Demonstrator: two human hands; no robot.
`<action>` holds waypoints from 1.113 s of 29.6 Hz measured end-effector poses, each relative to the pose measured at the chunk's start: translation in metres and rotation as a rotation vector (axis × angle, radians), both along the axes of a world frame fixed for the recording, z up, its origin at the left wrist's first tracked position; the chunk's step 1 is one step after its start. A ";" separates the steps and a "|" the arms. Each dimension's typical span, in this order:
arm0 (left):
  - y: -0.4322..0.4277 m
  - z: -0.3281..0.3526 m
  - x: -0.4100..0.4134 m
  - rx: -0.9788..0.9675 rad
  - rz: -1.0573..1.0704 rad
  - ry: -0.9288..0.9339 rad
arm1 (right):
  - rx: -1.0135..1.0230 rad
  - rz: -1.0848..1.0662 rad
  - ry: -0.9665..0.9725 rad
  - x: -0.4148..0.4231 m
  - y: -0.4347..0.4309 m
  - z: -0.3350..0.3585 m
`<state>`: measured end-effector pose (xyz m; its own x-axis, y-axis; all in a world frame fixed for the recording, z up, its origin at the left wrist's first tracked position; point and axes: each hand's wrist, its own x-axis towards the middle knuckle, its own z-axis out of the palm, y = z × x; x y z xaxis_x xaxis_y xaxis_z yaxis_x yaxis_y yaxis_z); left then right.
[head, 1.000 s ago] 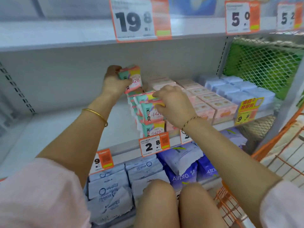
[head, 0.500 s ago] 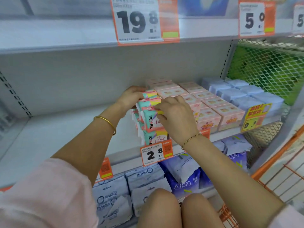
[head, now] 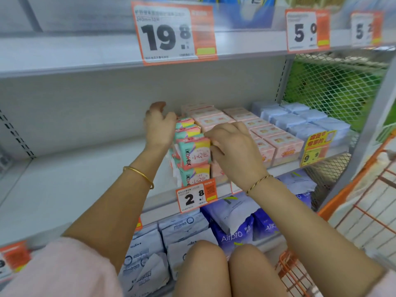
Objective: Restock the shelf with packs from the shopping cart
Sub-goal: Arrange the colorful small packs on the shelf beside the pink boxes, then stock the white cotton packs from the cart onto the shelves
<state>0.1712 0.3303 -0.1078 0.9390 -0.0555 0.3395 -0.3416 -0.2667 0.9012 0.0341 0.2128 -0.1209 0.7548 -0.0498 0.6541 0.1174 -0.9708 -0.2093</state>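
Note:
Several teal-and-pink packs stand stacked in a row on the grey shelf, behind the 2.8 price tag. My left hand hovers at the stack's back left corner, fingers spread and relaxed, holding nothing. Lower and to the right, my right hand is at the upper right edge of the front top pack, with its thumb along the top and its fingers curled against the side. The orange shopping cart shows at the right edge; what it holds is blurred.
Pink boxes and pale blue packs fill the shelf to the right of the stack. A bare stretch of shelf lies to the left. Blue and white packs sit on the shelf below. My knees are close under it.
My left hand brought a teal-and-pink pack down onto the back of the stack, let go and lifted off with spread fingers. The right hand stayed at the front pack.

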 end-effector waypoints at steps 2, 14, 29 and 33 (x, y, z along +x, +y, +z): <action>-0.011 -0.004 -0.031 -0.091 0.006 -0.221 | 0.037 -0.014 0.057 -0.026 -0.011 0.005; -0.138 -0.118 -0.222 0.600 -0.821 -0.381 | 0.096 -0.339 0.997 -0.209 -0.137 -0.035; -0.137 -0.130 -0.229 0.913 -0.757 -0.371 | -0.516 -0.109 1.895 -0.208 -0.159 -0.123; -0.125 -0.128 -0.225 0.977 -0.766 -0.348 | -0.422 -0.065 1.845 -0.202 -0.148 -0.119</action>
<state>-0.0541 0.2049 -0.2362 0.4281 -0.9008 0.0724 -0.8762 -0.3941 0.2774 -0.1676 0.0647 -0.2398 0.4330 -0.1774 -0.8837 0.0210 -0.9782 0.2067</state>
